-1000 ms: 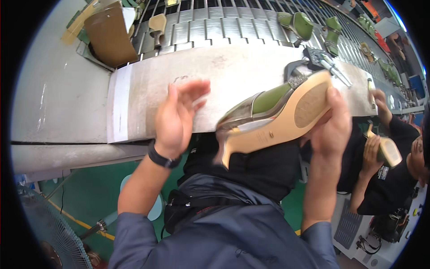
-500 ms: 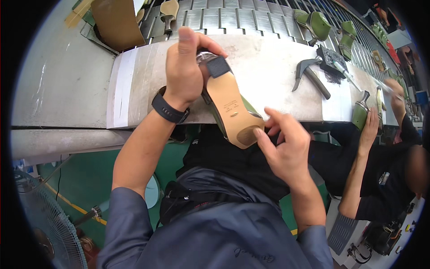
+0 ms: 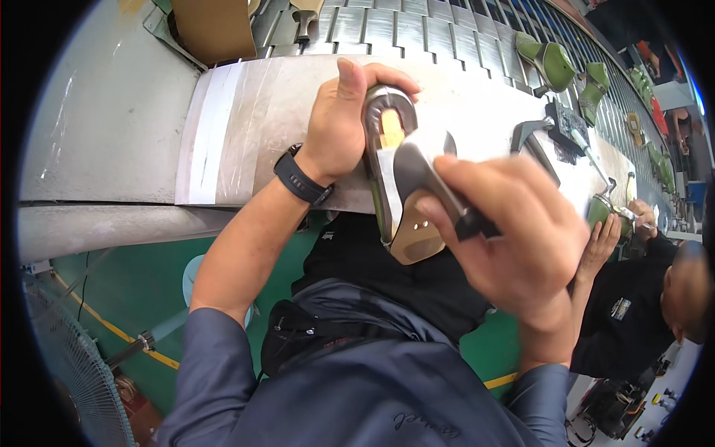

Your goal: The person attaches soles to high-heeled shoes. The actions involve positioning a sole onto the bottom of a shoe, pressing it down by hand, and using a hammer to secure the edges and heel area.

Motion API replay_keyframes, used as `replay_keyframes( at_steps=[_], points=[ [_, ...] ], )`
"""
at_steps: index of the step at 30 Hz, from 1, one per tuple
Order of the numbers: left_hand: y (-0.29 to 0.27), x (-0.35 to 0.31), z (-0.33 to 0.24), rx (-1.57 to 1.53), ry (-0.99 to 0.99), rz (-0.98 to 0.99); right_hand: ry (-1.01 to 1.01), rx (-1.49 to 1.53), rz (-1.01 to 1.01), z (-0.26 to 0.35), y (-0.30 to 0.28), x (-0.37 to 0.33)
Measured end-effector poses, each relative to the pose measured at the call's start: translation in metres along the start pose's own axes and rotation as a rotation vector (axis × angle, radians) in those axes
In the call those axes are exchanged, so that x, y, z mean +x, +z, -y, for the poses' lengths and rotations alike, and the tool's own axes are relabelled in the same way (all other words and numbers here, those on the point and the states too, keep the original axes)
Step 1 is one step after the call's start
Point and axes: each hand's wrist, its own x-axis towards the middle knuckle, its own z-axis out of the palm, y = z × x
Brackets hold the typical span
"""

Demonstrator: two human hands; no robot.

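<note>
My left hand, with a black watch on its wrist, is closed around the rounded back end of a green and dark shoe held underside up. A yellowish strip shows in the underside there, with a pale lining patch below it. My right hand, blurred by motion, grips a dark grey shoe heel with a black tip, lifted away from the shoe's back end. A tan sole lies over the toe end near my lap; its join to the heel is partly hidden by my fingers.
A hammer lies on the bench, beside a dark block. Green shoes stand on the slatted metal conveyor beyond. On the right, a co-worker's hands work on another green shoe. A fan stands lower left.
The shoe's heel end was covered by the sole and heel; its underside is now exposed. My right hand has moved from the toe end up to the heel and grips it.
</note>
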Motion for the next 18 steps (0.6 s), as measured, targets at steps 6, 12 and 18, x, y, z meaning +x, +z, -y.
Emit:
replay_keyframes(
  at_steps=[6,12,18],
  points=[
    [0.007,0.003,-0.001,0.132,0.101,0.206,-0.059,-0.176,-0.026,-0.016,0.027,-0.020],
    [0.006,0.002,0.001,0.186,0.113,0.198,-0.172,-0.186,-0.108,-0.032,0.046,-0.022],
    [0.007,0.005,0.000,0.213,0.130,0.198,-0.157,-0.178,-0.093,-0.033,0.044,-0.021]
  ],
)
